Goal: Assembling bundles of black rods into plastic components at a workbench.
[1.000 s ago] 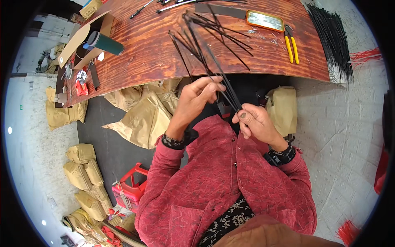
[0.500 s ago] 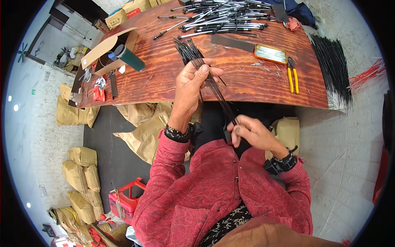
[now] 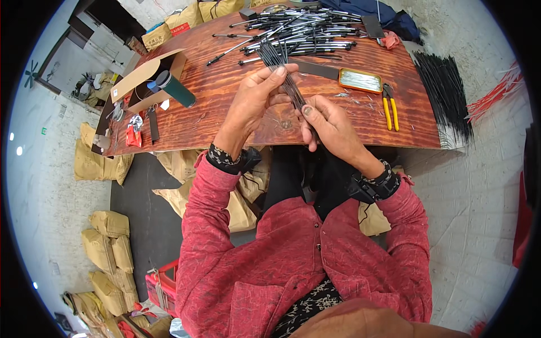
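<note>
My left hand (image 3: pixel 251 102) pinches a bundle of thin black rods (image 3: pixel 292 89) between thumb and fingers, and my right hand (image 3: pixel 331 125) is curled around its lower part; the bundle is held up over the table's (image 3: pixel 220 93) near edge, at upper centre of the frame. The rods are gathered together, though their far tips fan apart and I see no tie around them. Many similar black strands (image 3: pixel 442 96) lie unhandled at upper right. The yellow-handled pliers (image 3: pixel 390 111) and the tin of silver pins (image 3: pixel 360 80) sit untouched nearby.
</note>
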`<action>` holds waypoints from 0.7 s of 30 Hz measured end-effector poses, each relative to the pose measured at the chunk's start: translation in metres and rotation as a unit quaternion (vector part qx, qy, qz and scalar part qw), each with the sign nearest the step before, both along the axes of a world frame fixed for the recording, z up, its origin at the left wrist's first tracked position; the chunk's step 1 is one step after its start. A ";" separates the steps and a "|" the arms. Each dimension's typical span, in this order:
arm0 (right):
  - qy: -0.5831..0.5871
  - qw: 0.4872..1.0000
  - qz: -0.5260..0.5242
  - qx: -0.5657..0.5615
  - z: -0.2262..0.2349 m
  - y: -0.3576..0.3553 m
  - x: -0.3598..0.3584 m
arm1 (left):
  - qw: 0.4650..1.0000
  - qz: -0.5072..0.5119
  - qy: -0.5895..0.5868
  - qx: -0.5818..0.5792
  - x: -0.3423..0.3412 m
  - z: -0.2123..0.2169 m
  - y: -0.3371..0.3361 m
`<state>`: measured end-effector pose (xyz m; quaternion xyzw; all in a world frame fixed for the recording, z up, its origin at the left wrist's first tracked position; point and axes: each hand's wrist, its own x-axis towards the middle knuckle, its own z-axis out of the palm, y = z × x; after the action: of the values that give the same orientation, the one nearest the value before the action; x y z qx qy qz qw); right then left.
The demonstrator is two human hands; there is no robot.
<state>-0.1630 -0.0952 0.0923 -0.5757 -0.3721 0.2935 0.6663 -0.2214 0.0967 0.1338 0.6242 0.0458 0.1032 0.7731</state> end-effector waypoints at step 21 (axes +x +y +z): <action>-0.037 0.994 -0.106 -0.010 -0.003 0.002 -0.010 | 0.999 0.037 -0.016 -0.023 0.003 -0.022 0.006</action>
<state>-0.1732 -0.0931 0.0894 -0.6294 -0.3301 0.2032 0.6735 -0.2189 0.1022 0.1121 0.6024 0.0591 0.1403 0.7835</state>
